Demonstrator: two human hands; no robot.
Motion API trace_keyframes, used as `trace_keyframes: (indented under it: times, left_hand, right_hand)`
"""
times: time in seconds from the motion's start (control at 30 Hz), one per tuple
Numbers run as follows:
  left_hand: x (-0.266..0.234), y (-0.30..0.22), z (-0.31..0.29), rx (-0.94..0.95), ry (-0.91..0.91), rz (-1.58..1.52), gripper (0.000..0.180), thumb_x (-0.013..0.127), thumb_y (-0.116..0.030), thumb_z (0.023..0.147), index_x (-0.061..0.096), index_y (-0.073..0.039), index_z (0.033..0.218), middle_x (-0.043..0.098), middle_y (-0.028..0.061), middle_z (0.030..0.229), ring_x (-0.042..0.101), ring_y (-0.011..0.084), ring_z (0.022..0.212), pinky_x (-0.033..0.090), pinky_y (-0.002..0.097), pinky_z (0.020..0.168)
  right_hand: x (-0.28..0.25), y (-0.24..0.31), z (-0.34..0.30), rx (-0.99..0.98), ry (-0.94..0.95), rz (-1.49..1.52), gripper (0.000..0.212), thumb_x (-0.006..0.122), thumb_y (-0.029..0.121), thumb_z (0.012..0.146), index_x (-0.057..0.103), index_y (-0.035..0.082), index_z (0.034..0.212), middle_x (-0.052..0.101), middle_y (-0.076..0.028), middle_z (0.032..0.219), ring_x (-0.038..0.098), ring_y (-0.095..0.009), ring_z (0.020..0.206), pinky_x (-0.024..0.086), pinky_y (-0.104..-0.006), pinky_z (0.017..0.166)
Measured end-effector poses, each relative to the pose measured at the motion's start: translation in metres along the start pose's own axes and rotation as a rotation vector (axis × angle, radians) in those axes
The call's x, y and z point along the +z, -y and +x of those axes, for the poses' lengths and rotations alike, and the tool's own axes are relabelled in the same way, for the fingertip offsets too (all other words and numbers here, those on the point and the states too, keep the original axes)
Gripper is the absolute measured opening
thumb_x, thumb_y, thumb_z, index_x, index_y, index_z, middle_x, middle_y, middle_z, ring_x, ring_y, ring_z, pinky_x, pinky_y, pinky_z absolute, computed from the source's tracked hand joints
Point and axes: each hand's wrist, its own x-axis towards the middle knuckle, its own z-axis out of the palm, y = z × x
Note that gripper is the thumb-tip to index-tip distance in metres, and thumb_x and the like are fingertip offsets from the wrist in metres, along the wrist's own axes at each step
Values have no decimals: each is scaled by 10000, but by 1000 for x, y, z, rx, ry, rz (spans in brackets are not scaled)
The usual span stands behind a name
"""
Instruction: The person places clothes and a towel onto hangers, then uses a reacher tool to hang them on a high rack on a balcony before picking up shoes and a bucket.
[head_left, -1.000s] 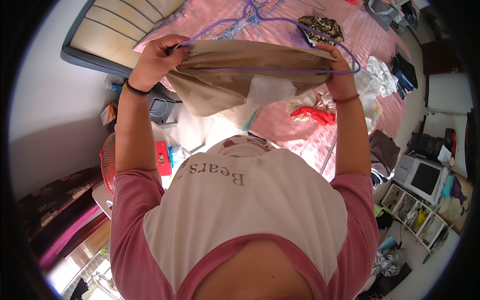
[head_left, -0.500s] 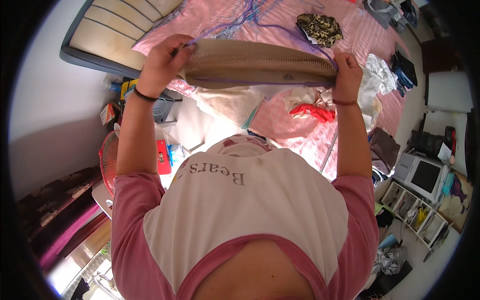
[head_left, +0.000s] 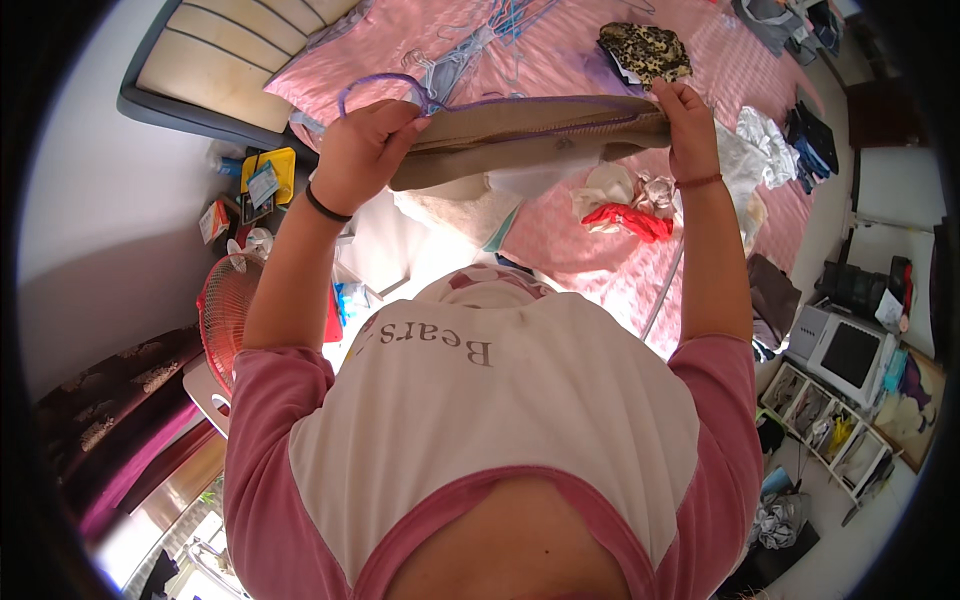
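A brown garment [head_left: 520, 140] with a ribbed band is stretched sideways between my hands over the bed; its kind cannot be told. A thin purple hanger [head_left: 515, 101] runs along its upper edge, partly inside the opening, and its curved end rises beyond my left hand. My left hand [head_left: 370, 150] is closed on the garment's left end together with the hanger. At the other end, my right hand [head_left: 688, 130] pinches the garment's corner between thumb and fingers. What lies under my curled fingers is hidden.
Pink bedding [head_left: 580, 245] carries blue hangers [head_left: 450, 70], a leopard-print cloth [head_left: 648, 52], a red cloth [head_left: 632, 222] and white clothes [head_left: 765, 135]. A red fan [head_left: 228, 305] stands at left. A padded headboard [head_left: 235, 60] is at the upper left, a white rack [head_left: 830, 430] at right.
My left hand has moved slightly right and toward me, drawing the garment's ends closer together. The purple hanger has shifted from reaching across the bed to lying along the garment's band.
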Motion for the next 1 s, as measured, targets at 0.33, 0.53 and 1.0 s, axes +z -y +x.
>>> trace_keyframes:
  times: [0.33,0.53,1.0]
  left_hand:
    - [-4,16,8,65,-140,-39,86,609,-112,809,611,-39,855,559,97,715,559,275,625,446,336,556]
    - [11,-5,33,260,-81,-39,91,615,-75,791,610,-36,873,576,103,802,558,275,723,455,343,644]
    - [36,36,-8,-124,-593,150,515,559,43,596,531,-78,1096,407,190,1224,412,370,1087,362,417,935]
  right_hand:
    - [24,57,-64,-759,308,-1157,270,632,288,806,642,85,984,651,-98,833,612,-246,709,485,-330,681]
    - [97,77,-52,-763,436,-820,263,630,287,805,630,76,962,629,-94,780,598,-258,662,478,-315,634]
    - [109,77,-61,-602,255,-747,134,579,123,865,617,1,901,535,-58,640,452,-86,569,393,-223,544]
